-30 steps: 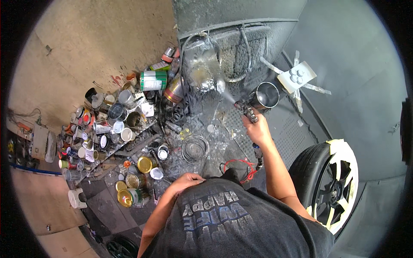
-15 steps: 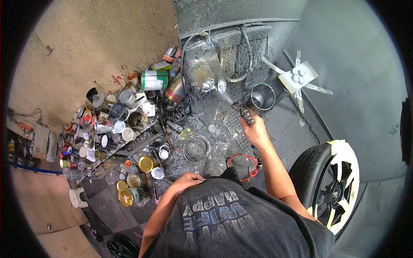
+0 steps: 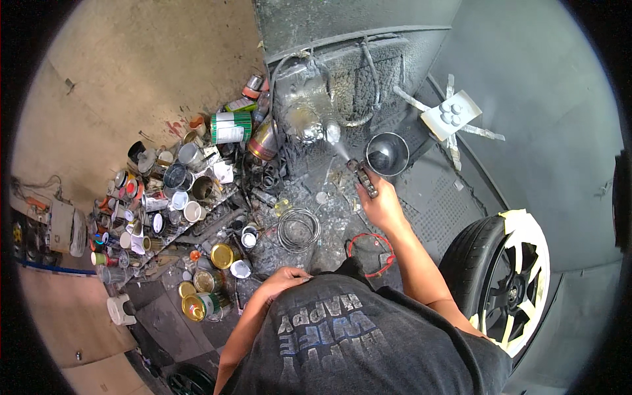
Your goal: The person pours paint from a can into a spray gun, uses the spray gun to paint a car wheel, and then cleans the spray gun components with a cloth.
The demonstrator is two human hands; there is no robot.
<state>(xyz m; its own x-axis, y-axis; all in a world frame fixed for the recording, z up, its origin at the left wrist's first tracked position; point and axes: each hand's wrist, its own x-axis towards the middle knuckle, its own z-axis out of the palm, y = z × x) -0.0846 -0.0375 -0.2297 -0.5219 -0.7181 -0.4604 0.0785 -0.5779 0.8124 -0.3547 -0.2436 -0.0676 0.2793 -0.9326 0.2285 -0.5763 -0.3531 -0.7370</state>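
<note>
My right hand (image 3: 383, 207) is wrapped round a spray gun (image 3: 362, 179) with a round metal cup (image 3: 388, 157) on it. The cup has no lid, and something dark shows inside. A pale mist (image 3: 340, 150) leaves the nozzle toward a silver-coated patch (image 3: 306, 118) on the far side. Against the front of my dark T-shirt (image 3: 336, 329) lies my left hand (image 3: 284, 280), its visible fingers stretched out and the rest hidden. To the right of my right forearm stands a wheel (image 3: 471, 263), with pale yellow masking tape (image 3: 530, 243) over its rim and spokes.
Paint cans, cups and lids crowd the left side, among them a green-striped can (image 3: 232, 127) and an open gold can (image 3: 222, 255). A coiled hose (image 3: 299, 230) and a red hose (image 3: 371, 255) lie on the floor. A taped stand bears a white tray (image 3: 454, 108).
The spray gun and its cup have shifted a little left and nearer, and the cup's inside shows more. Mist leaves the nozzle in both frames. My left hand keeps its place.
</note>
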